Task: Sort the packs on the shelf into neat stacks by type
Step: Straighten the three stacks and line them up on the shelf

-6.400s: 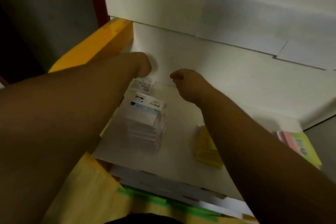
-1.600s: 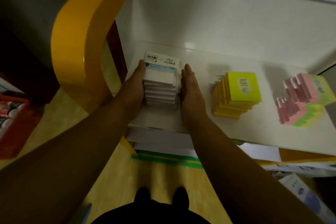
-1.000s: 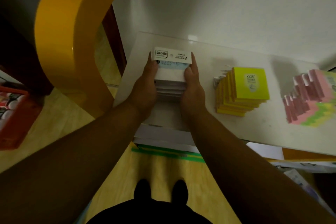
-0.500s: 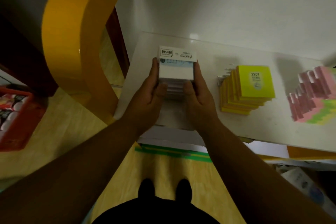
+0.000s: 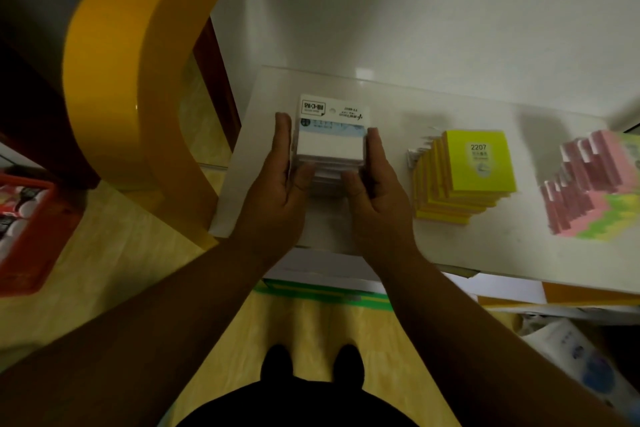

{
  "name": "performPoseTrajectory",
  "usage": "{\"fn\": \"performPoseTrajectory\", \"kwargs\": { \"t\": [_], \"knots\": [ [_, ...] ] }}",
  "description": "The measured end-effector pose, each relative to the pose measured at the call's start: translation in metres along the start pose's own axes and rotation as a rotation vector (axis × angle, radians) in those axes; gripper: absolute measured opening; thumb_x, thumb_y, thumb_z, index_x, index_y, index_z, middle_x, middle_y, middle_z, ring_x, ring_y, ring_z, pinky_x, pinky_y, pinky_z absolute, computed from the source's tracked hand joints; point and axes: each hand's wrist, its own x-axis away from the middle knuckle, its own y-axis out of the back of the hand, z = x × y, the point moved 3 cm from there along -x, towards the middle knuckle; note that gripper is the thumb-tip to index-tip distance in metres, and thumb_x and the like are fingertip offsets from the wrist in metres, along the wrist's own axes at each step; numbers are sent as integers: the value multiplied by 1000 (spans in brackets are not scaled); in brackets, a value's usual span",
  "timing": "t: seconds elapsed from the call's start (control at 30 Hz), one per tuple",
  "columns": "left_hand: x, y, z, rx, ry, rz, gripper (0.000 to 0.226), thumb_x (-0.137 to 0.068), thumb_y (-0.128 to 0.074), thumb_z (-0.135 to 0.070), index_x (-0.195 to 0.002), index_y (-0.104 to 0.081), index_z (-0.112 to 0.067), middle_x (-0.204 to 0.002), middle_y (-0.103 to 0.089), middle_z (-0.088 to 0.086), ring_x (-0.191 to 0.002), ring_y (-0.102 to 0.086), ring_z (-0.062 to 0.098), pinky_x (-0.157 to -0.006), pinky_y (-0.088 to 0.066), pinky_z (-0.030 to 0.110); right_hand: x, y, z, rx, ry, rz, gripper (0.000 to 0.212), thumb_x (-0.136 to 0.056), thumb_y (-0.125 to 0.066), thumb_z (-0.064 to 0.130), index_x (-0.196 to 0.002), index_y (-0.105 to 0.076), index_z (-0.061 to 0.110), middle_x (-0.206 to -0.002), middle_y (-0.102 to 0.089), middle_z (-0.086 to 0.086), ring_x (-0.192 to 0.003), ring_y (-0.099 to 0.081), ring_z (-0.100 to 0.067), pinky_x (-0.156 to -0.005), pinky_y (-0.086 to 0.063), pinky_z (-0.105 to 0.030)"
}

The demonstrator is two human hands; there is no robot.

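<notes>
One white pack stack (image 5: pixel 330 149) — between left hand (image 5: pixel 277 198) and right hand (image 5: pixel 377 198).

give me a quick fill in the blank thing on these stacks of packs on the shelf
1. The stack of packs between the left hand and the right hand is ___.
2. The top pack of the yellow stack is numbered ___.
3. The pink and green stack stands to the ___ of the yellow stack.
Missing words: white; 2207; right.
</notes>
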Motion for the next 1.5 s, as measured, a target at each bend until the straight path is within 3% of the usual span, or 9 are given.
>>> {"fn": "performPoseTrajectory", "kwargs": {
  "t": [0.23,0.37,0.47,0.63,0.87,1.0,1.3,1.4,1.5],
  "knots": [
    [-9,8,12,-224,-7,192,83,-99,-52,-26,-154,10,-30,-147,-18,-31,-127,-20,-29,-103,-21,-1,-4,5,-1,231,43,111,77,-100,-58,28,-158,-8,32,-156,-43,3,-141,-42,-6,-110,-37,-14],
    [-11,7,15,-255,27,129,81,-99,-54,-26,-156,4,-30,-145,-27,-24,-129,-28,-14,-101,-25,3,-6,5,0,273,36,75,77,-99,-60,25,-159,-13,27,-149,-51,2,-131,-45,0,-99,-35,0],
    [-12,9,16,-238,35,137,85,-97,-55,-30,-156,6,-27,-148,-22,-24,-131,-25,-14,-102,-23,0,-7,8,-2,249,9,107,79,-98,-62,27,-159,-11,28,-154,-44,4,-138,-42,-3,-110,-38,-16],
    [-9,17,37,-434,148,225,93,-89,-51,-56,-156,6,-29,-165,-7,1,-150,-11,25,-121,-18,49,-4,9,-10,459,-52,209,82,-96,-62,39,-160,-11,30,-151,-50,3,-132,-52,-17,-101,-43,-26],
    [-12,12,33,-587,134,190,69,-98,-49,-40,-156,-16,-21,-162,-20,5,-149,-15,28,-121,-10,40,-7,4,-10,594,-44,157,64,-98,-57,41,-155,-31,26,-156,-43,-3,-136,-48,-24,-105,-43,-35],
    [-14,17,50,-668,187,231,79,-90,-38,-63,-156,-15,-27,-164,-13,6,-150,-7,32,-120,-17,54,-10,6,-7,731,-52,251,66,-99,-54,43,-156,-30,20,-163,-29,-5,-151,-23,-23,-122,-13,-35],
    [-19,15,45,-573,229,180,72,-92,-55,-50,-152,-26,-22,-152,-41,9,-141,-31,39,-115,-28,55,-13,3,-3,674,-87,221,54,-102,-54,34,-152,-39,21,-158,-39,-4,-149,-27,-19,-120,-8,-25],
    [-13,15,40,-499,223,197,84,-94,-56,-44,-157,-3,-27,-163,-16,8,-149,-13,30,-121,-15,51,-4,9,-9,583,-110,207,59,-103,-48,27,-157,-26,20,-160,-36,-4,-148,-31,-24,-122,-15,-29],
    [-10,25,23,-163,221,89,75,-97,-46,-22,-157,-1,-31,-165,-5,-7,-150,-6,8,-123,-12,41,4,18,0,113,-225,0,60,-99,-45,19,-157,-28,20,-160,-33,5,-146,-31,-8,-121,-24,-26]
  ]
}}
